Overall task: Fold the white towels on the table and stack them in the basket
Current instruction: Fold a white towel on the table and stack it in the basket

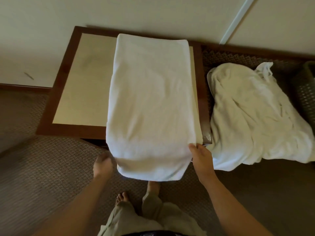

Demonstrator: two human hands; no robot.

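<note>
head view: folded white towel [150, 99] lies lengthwise on the table [75, 99], near end hanging off the front edge. right hand [202, 160] pinches the towel's near right corner, thumb on top. left hand [103, 165] at the near left edge, fingers curled, blurred (cannot tell if it's actually gripping). hands apart, one per side. second white towel [252, 116] lies crumpled on the carpet right of the table. dark basket [306, 92] at far right, partly cut off.
</note>
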